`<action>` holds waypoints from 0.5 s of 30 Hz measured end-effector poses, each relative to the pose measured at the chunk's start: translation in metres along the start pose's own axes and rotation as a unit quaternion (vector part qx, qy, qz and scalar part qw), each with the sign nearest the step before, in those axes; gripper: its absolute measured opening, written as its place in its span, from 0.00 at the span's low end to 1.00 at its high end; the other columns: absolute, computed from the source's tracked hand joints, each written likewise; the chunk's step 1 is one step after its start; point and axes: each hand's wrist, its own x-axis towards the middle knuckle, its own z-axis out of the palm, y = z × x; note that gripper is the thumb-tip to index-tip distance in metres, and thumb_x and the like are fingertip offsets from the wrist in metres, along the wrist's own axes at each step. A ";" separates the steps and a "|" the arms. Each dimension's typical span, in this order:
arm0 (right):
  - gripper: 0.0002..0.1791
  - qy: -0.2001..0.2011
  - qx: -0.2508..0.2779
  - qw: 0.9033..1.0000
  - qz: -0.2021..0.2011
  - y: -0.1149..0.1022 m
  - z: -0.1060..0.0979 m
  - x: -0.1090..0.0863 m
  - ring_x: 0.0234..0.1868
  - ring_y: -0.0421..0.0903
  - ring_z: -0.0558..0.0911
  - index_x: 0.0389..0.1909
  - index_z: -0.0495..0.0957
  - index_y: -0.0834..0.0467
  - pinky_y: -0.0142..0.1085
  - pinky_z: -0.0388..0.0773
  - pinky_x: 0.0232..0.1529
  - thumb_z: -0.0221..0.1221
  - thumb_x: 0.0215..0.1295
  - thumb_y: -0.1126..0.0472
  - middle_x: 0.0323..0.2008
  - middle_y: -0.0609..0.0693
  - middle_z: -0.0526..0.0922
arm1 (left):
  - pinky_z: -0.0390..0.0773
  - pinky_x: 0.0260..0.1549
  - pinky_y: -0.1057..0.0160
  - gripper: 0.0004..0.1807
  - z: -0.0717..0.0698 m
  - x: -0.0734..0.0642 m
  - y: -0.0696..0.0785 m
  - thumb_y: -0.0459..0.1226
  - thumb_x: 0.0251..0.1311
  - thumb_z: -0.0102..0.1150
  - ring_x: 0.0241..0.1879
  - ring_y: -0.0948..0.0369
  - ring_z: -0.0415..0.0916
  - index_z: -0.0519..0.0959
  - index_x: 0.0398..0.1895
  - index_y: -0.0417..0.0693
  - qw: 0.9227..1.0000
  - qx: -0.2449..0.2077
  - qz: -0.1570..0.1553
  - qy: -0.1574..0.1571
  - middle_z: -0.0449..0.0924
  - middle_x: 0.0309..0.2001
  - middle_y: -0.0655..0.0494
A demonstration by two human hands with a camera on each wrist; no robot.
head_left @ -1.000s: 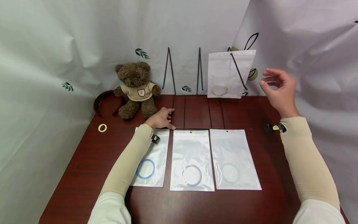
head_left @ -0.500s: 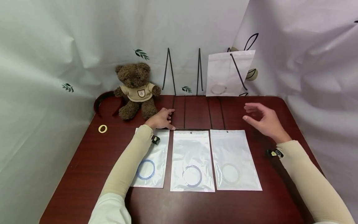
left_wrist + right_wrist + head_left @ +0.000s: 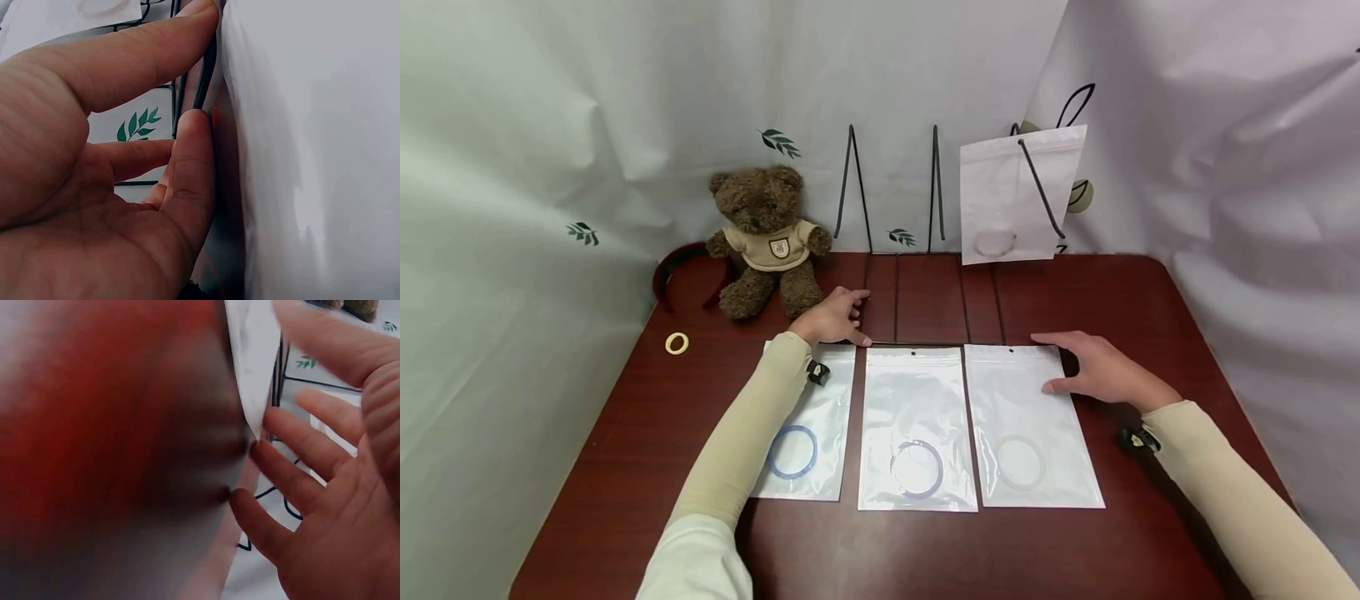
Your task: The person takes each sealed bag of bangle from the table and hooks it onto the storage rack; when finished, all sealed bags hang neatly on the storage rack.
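My left hand point(image 3: 835, 317) rests at the front left corner of a black wire rack point(image 3: 917, 343), thumb and a finger spread and touching its base wires. Three white zip bags lie flat before the rack. The left bag point(image 3: 823, 400), partly under my left forearm, shows a blue ring; the middle bag point(image 3: 913, 400) a purplish one; the right bag point(image 3: 1018, 396) a pale one. My right hand point(image 3: 1097, 367) reaches over the right bag's upper right edge, thumb and fingers apart. In the right wrist view its fingertips point(image 3: 259, 450) are at a white edge; firm contact cannot be told.
Another white bag point(image 3: 1015, 200) with a ring hangs on the rack's right hook. At the back left sit a brown teddy bear point(image 3: 763, 233) and a dark red headband point(image 3: 662, 275). A yellow ring point(image 3: 677, 343) lies on the table's left side.
My right hand has come down and leftward from beside the hanging bag to the right bag on the table. The hanging bag sways slightly. My left hand keeps its place.
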 end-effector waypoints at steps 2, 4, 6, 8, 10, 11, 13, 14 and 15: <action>0.44 0.003 -0.011 1.000 -0.012 0.001 0.003 -0.002 0.66 0.57 0.73 0.71 0.70 0.49 0.56 0.72 0.63 0.76 0.52 0.49 0.66 0.54 0.76 | 0.77 0.58 0.56 0.55 0.000 0.000 0.000 0.35 0.52 0.76 0.58 0.53 0.70 0.52 0.81 0.54 1.000 0.001 -0.001 0.001 0.57 0.64 0.46; 0.42 0.017 -0.021 0.999 -0.025 0.002 0.006 -0.004 0.63 0.54 0.75 0.70 0.72 0.48 0.53 0.74 0.61 0.76 0.51 0.51 0.64 0.52 0.78 | 0.77 0.57 0.56 0.56 0.000 0.001 -0.001 0.35 0.51 0.77 0.58 0.53 0.71 0.53 0.80 0.54 1.000 0.002 0.001 0.001 0.58 0.64 0.46; 0.41 0.031 -0.024 0.999 -0.035 0.005 0.009 -0.006 0.59 0.50 0.77 0.68 0.74 0.46 0.50 0.75 0.57 0.77 0.51 0.53 0.60 0.49 0.81 | 0.77 0.57 0.56 0.56 0.000 0.001 -0.001 0.35 0.51 0.77 0.58 0.53 0.70 0.53 0.80 0.54 1.000 0.005 0.001 0.001 0.58 0.64 0.46; 0.39 0.047 -0.026 0.997 -0.048 0.007 0.010 -0.006 0.52 0.45 0.78 0.66 0.76 0.45 0.45 0.77 0.52 0.77 0.50 0.53 0.55 0.47 0.82 | 0.77 0.57 0.56 0.56 -0.001 0.001 -0.001 0.36 0.52 0.77 0.58 0.53 0.70 0.52 0.81 0.54 1.000 0.009 0.002 0.001 0.58 0.64 0.47; 0.38 0.058 -0.026 0.996 -0.059 0.008 0.011 -0.007 0.47 0.41 0.78 0.65 0.77 0.43 0.41 0.77 0.47 0.77 0.50 0.53 0.50 0.44 0.82 | 0.77 0.57 0.56 0.55 -0.001 0.002 0.000 0.36 0.52 0.76 0.58 0.53 0.70 0.52 0.81 0.54 1.000 0.014 0.000 0.000 0.58 0.65 0.47; 0.37 0.063 -0.026 0.996 -0.065 0.009 0.011 -0.008 0.45 0.39 0.78 0.64 0.77 0.42 0.39 0.77 0.45 0.77 0.51 0.54 0.48 0.43 0.82 | 0.77 0.58 0.56 0.55 -0.001 0.002 0.000 0.36 0.53 0.76 0.58 0.53 0.70 0.52 0.81 0.54 1.000 0.015 -0.001 -0.001 0.57 0.65 0.47; 0.37 0.076 -0.024 0.994 -0.076 0.007 0.010 -0.009 0.43 0.37 0.78 0.64 0.77 0.41 0.35 0.76 0.42 0.77 0.51 0.55 0.47 0.43 0.82 | 0.76 0.58 0.57 0.55 0.000 0.002 -0.001 0.36 0.53 0.76 0.59 0.53 0.69 0.51 0.81 0.54 1.000 0.017 -0.003 -0.003 0.57 0.66 0.47; 0.36 0.081 -0.019 0.993 -0.080 0.006 0.009 -0.010 0.43 0.37 0.78 0.64 0.77 0.42 0.34 0.76 0.42 0.77 0.51 0.57 0.47 0.43 0.82 | 0.76 0.58 0.57 0.55 -0.001 0.002 -0.001 0.37 0.54 0.76 0.59 0.53 0.69 0.51 0.81 0.54 1.000 0.016 -0.004 -0.005 0.57 0.66 0.47; 0.36 0.087 -0.015 0.993 -0.082 0.004 0.008 -0.011 0.44 0.38 0.79 0.64 0.78 0.42 0.32 0.76 0.43 0.77 0.51 0.58 0.48 0.43 0.83 | 0.76 0.58 0.56 0.55 -0.001 0.002 -0.001 0.36 0.54 0.76 0.59 0.53 0.69 0.51 0.81 0.54 1.000 0.015 -0.004 -0.005 0.57 0.66 0.46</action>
